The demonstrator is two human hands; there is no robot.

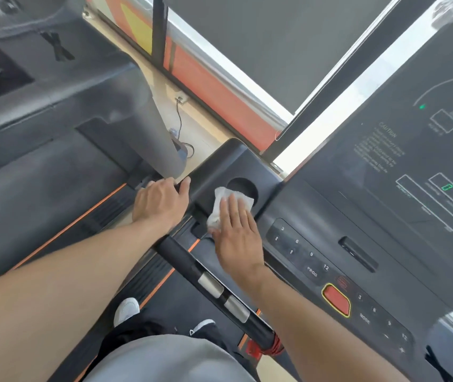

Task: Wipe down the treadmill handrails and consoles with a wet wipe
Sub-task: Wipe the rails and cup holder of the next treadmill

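My right hand lies flat, fingers straight and close together, pressing the white wet wipe against the dark console; the wipe spreads out from under my fingertips toward twelve o'clock and overlaps the near rim of the round cup holder. The wipe sits near the centre of my view, at the console's left end. At nine o'clock from it, my left hand rests on the console's edge, fingers curled over that edge and the thumb hooked round toward the cup holder. At five o'clock from my right hand I see the number keypad, and farther along that line the red stop button. The black handrail with its two silver sensor plates runs from below my hands toward six o'clock. The display panel, with green digits lit, fills the three o'clock side.
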